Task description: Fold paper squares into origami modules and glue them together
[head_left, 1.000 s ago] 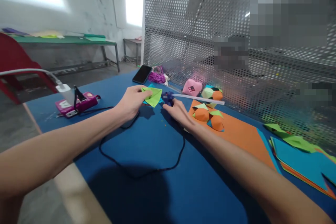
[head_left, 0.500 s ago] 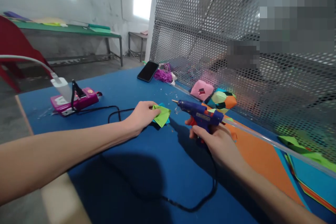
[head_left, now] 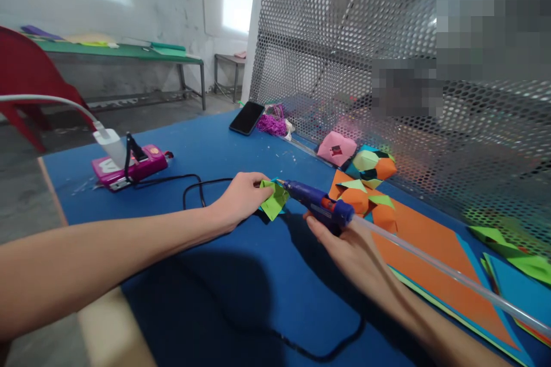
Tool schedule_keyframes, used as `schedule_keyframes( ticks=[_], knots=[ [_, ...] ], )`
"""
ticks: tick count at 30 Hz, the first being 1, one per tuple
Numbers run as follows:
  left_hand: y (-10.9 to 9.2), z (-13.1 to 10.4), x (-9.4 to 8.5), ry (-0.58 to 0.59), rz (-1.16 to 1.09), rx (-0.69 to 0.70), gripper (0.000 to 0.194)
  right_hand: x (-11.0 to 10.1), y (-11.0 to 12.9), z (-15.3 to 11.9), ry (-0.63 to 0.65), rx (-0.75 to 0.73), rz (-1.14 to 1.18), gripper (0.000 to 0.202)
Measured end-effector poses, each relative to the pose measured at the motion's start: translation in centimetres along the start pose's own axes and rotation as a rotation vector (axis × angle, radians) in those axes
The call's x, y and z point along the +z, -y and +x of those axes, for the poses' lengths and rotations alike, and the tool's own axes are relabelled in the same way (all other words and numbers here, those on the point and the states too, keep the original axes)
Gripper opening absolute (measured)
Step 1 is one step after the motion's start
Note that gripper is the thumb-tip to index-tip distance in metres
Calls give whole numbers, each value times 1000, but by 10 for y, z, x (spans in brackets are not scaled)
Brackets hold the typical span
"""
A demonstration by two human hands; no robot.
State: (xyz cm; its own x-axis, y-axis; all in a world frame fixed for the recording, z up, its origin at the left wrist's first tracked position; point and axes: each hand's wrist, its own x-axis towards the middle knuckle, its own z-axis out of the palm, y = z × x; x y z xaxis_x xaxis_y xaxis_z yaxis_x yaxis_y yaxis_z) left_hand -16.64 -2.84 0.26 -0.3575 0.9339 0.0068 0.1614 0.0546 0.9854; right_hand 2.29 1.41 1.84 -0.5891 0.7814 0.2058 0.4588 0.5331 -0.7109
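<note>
My left hand (head_left: 247, 198) pinches a small folded paper piece (head_left: 274, 202), lime green with blue showing at its edges, just above the blue table. My right hand (head_left: 348, 243) is wrapped round a dark blue hot glue gun (head_left: 316, 200). The gun's metal nozzle tip is at the upper edge of the folded paper; I cannot tell whether it touches. A long clear glue stick (head_left: 430, 264) sticks out of the gun's back over my right forearm. The gun's handle and trigger are mostly hidden by my hand.
A magenta power strip (head_left: 131, 167) with a white plug stands at the left, its black cord crossing the table. At the back lie a phone (head_left: 247, 118) and purple string (head_left: 272, 125). Folded paper shapes (head_left: 337, 149) and orange sheets (head_left: 434, 275) lie right, beside a perforated metal panel (head_left: 310, 57).
The glue gun has moved left and down, bringing its nozzle from apart to the folded paper's edge. My left hand keeps its pinch on the paper. The view has shifted slightly.
</note>
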Motion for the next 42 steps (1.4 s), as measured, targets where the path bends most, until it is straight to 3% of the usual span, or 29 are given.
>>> schedule_keyframes(
  ticks=[25,42],
  knots=[
    [-8,-9,4,62,-115,-168,7,-2,-9,-9,0,-7,-73,26],
    [-7,-9,3,69,-118,-138,7,2,-11,-14,0,-33,-76,18]
  ],
)
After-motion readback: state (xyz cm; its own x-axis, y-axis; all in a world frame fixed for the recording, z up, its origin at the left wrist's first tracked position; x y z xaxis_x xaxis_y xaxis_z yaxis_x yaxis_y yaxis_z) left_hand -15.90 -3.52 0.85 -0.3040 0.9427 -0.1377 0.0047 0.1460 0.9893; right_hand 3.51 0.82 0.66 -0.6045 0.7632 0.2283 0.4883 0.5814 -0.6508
